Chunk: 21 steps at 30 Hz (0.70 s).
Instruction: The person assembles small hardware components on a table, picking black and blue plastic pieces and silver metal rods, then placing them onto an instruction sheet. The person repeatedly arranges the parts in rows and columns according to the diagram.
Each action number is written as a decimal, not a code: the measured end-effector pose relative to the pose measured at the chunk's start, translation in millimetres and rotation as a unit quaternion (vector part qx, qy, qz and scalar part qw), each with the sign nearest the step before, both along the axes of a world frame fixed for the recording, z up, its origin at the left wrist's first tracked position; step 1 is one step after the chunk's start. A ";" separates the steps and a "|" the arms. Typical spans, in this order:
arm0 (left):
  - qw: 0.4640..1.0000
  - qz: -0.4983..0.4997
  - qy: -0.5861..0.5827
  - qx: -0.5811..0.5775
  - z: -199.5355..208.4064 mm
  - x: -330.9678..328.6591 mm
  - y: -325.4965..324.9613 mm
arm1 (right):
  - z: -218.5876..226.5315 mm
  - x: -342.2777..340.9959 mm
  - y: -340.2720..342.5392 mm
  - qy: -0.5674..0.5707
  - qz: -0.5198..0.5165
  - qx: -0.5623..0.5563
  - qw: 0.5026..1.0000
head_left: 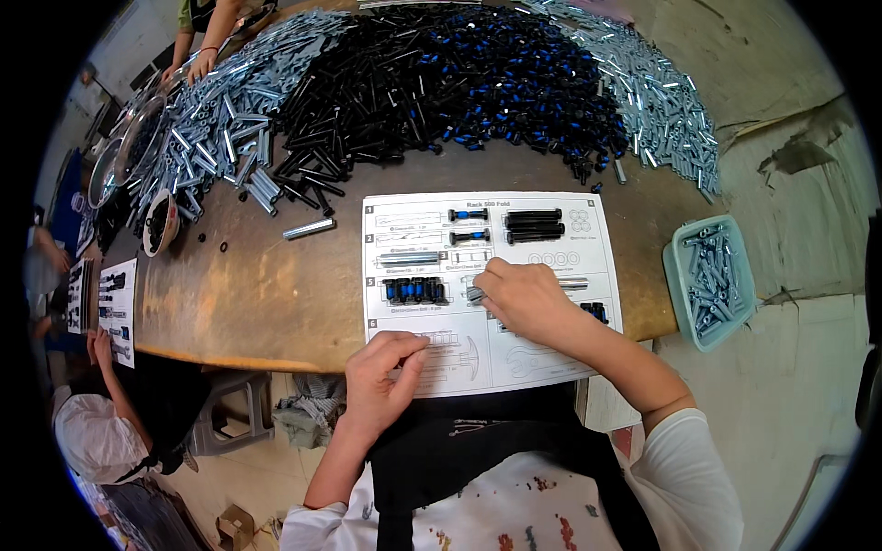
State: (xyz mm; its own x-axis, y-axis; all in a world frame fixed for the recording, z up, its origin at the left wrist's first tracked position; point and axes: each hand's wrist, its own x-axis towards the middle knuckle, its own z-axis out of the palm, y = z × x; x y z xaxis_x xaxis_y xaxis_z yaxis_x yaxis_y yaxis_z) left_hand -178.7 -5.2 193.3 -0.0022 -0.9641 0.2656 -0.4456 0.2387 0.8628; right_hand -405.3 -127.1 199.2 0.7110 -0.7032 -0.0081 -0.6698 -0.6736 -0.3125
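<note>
A printed parts sheet [478, 390] with outline drawings lies at the table's front edge. My right hand [528, 298] pinches silver metal sleeves [475, 293] over the middle of it. More of these silver rods [574, 284] show beyond the fingers. My left hand [381, 376] rests on the sheet's lower left, its thumb apart from the bent fingers and nothing visible between them. Upon the sheet lie several short black bolts with blue bands [415, 291], long black bolts [533, 225], a silver tube [410, 260] and two single bolts [469, 215]. My right hand partly hides more bolts at the lower right.
Heaps of black bolts [367, 92], blue-banded bolts [542, 83] and silver sleeves [661, 101] cover the far table. A pale green tub [673, 266] stands right, a small bowl [159, 243] left. One loose tube [310, 229] lies nearby. Co-workers' hands [202, 64] appear at the far and left edges.
</note>
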 end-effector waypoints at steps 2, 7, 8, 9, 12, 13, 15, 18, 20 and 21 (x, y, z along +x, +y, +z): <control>0.999 0.025 0.016 0.021 -6.5 6.8 5.4 | 4.3 -2.2 -3.9 -0.002 -0.006 0.038 0.999; 0.998 0.037 0.047 0.037 -14.5 7.7 7.5 | 7.3 -1.5 -15.5 -0.019 -0.053 0.036 0.998; 0.998 0.034 0.047 0.032 -13.6 7.0 5.8 | 7.1 -0.4 -16.2 -0.010 -0.057 0.043 0.997; 0.998 0.035 0.046 0.027 -11.5 8.3 4.7 | 7.1 2.4 -16.4 -0.017 -0.054 0.042 0.998; 0.999 0.033 0.034 0.021 -18.0 11.9 6.7 | 9.1 -0.3 -9.2 -0.033 -0.048 0.030 0.998; 0.999 0.043 0.013 0.010 -19.0 21.7 3.4 | 6.4 1.2 -7.4 -0.049 -0.037 0.017 0.998; 0.996 0.060 0.063 0.015 -14.7 30.5 -9.3 | 7.1 1.4 -5.3 -0.048 -0.055 0.022 0.997; 0.991 0.110 0.060 0.057 -17.8 67.2 -36.3 | 21.6 5.8 0.9 -0.099 -0.065 -0.037 0.992; 0.983 0.162 0.082 0.037 -31.8 108.8 -67.5 | 32.0 3.3 2.9 -0.127 -0.081 -0.056 0.987; 0.977 0.201 0.061 0.034 -35.3 131.2 -85.1 | 36.9 1.7 4.7 -0.150 -0.100 -0.061 0.982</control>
